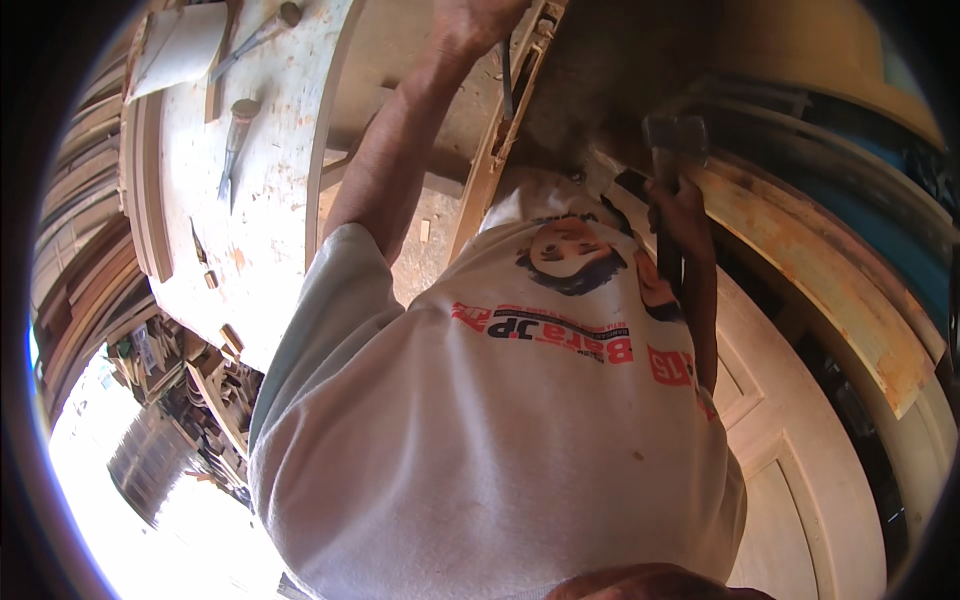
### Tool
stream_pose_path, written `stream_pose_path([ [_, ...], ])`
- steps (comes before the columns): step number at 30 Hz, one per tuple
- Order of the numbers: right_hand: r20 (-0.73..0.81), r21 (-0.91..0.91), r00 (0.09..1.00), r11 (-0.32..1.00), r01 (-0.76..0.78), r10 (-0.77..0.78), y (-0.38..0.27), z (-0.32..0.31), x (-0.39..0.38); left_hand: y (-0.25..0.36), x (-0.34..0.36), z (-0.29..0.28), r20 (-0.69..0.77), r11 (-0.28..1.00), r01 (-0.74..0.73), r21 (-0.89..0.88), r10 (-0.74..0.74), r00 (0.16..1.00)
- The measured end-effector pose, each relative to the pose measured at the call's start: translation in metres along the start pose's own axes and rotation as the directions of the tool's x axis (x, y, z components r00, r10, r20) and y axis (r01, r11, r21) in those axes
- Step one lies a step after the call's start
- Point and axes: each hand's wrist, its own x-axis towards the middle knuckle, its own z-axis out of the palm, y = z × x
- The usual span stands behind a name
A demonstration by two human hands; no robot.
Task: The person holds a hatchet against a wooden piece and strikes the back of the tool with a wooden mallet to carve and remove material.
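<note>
Hammer (677, 138), one: clasped in right hand (684, 212). Slotted wooden bar (487, 175), one: left of hammer, long axis slanting, nearer left hand (478, 14); that grip, cropped, cannot be told.

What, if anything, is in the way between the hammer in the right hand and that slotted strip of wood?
Nothing visible: a dim gap separates the hammer in the right hand from the slotted strip. The left hand and a dark rod-like tool show at the strip's left side.
</note>
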Motion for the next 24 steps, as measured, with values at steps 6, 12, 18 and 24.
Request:
stream_pose_path([
  [6,-0.049,-0.015,0.998,1.000,-0.027,0.026,0.011,0.000,0.001,-0.019,0.006,0.013,-0.007,0.854,-0.121,0.506,0.145,0.989],
  [12,-0.047,-0.006,0.995,0.996,-0.092,0.092,0.015,0.003,0.000,-0.061,0.025,0.002,0.009,0.831,-0.355,0.429,0.389,0.921],
  [18,-0.076,0.017,0.988,0.991,-0.133,0.134,0.012,0.008,0.001,-0.021,0.029,0.022,-0.010,0.920,0.248,0.304,-0.257,0.966],
  [24,-0.036,-0.009,0.994,0.994,-0.108,0.107,-0.004,0.013,0.012,-0.049,0.034,0.006,0.057,0.897,0.237,0.373,-0.277,0.959],
])
